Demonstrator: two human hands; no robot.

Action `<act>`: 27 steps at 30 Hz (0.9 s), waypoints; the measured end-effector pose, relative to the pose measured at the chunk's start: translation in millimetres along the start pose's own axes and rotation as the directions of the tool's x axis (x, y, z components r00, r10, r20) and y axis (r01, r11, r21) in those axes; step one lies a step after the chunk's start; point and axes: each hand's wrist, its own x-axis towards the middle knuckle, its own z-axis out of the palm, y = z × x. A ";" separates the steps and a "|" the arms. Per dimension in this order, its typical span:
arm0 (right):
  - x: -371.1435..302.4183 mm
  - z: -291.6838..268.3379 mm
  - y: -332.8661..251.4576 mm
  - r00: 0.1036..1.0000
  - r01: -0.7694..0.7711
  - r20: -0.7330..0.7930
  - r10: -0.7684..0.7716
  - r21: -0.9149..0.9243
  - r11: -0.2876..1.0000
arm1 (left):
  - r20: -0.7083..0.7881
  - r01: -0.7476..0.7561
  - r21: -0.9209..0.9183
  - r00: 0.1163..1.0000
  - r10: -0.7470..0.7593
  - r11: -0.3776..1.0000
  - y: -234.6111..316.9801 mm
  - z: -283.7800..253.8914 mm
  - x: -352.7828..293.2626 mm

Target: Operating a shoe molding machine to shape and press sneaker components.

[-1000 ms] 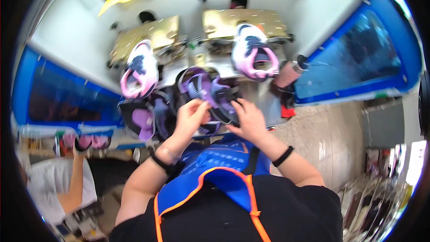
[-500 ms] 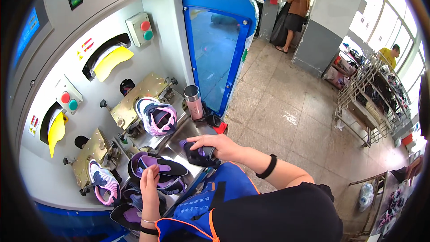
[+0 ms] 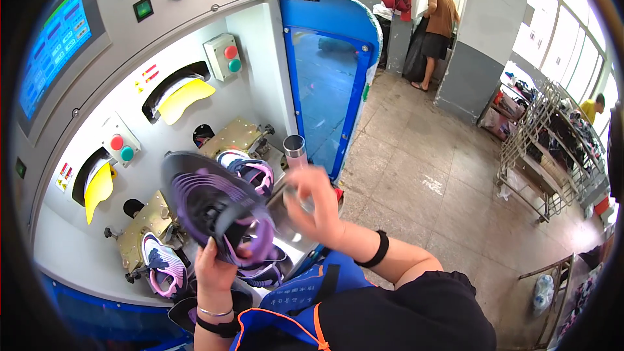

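My left hand [image 3: 214, 270] is closed on a black and purple shoe upper [image 3: 201, 188], gripping its lower edge and holding it raised and tilted over the machine's front. My right hand [image 3: 317, 208] is up beside it, to the right, blurred by motion. Its fingers are curved and apart, with no held thing visible. Below the raised upper lie more purple and black shoe pieces [image 3: 270, 270]. Two white, navy and pink shoes rest at the metal clamps: a near shoe [image 3: 164, 266] at the left and a far shoe [image 3: 260, 172], partly hidden behind the upper.
Yellow flaps [image 3: 188, 101] and button boxes [image 3: 224, 57] line the machine's inner wall, beside a blue door [image 3: 328, 91]. A pink tumbler [image 3: 294, 149] stands behind my right hand. Wire racks [image 3: 546, 149] stand at right; a person [image 3: 439, 23] is at the back.
The left hand has taken hold of the shoe upper and lifted it. The right hand has risen and no longer shows the black and purple piece. The view has shifted slightly.
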 end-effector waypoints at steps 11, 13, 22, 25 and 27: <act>-0.5 50.3 -17.2 0.769 0.371 0.425 -0.478 0.312 0.875 | -0.245 -0.186 0.108 0.947 0.208 0.977 27.7 3.9 -39.6; 15.0 39.9 -21.1 0.696 0.420 0.445 -0.563 0.383 0.823 | -0.317 -0.158 -0.069 0.940 0.128 0.985 43.3 0.3 -41.5; 166.8 66.0 13.0 0.909 0.231 0.344 -0.236 0.057 0.971 | -0.612 -0.355 0.008 0.738 0.285 0.935 63.6 -21.3 -89.4; 206.4 110.6 54.7 0.892 0.119 0.439 -0.103 -0.009 0.993 | -0.652 -0.307 0.006 0.720 0.237 0.952 40.6 -27.6 -123.0; 228.1 139.2 81.2 0.884 0.046 0.466 -0.033 -0.018 0.999 | -0.673 -0.282 0.033 0.703 0.230 0.959 30.2 -30.0 -139.0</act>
